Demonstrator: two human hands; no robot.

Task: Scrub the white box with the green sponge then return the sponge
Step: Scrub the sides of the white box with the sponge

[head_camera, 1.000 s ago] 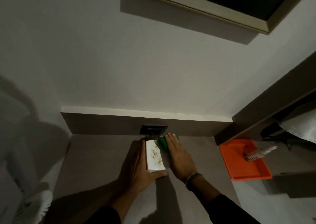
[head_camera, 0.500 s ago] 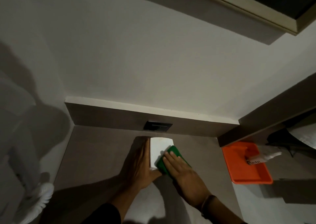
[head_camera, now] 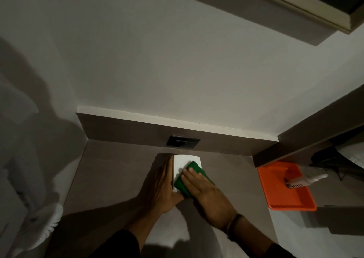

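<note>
Left hand (head_camera: 160,187): at 9 o'clock, fingers together, we brace the small white rectangular box (head_camera: 184,164).
Right hand (head_camera: 204,188): fingers together, flat on the green foam sponge (head_camera: 190,176); we should press evenly.

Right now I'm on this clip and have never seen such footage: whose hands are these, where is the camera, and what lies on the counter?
There is no machine here. One wide-angle camera sits on a person's head, looking forward and down, so the arms enter from the bottom edge. The left hand steadies the white box from its left side. The right hand lies flat on the green sponge, pressing it against the box's top face. Both rest on a brown counter below a dark wall socket. To the right sits an orange tray with a tube lying across its edge; its label is unreadable.
</note>
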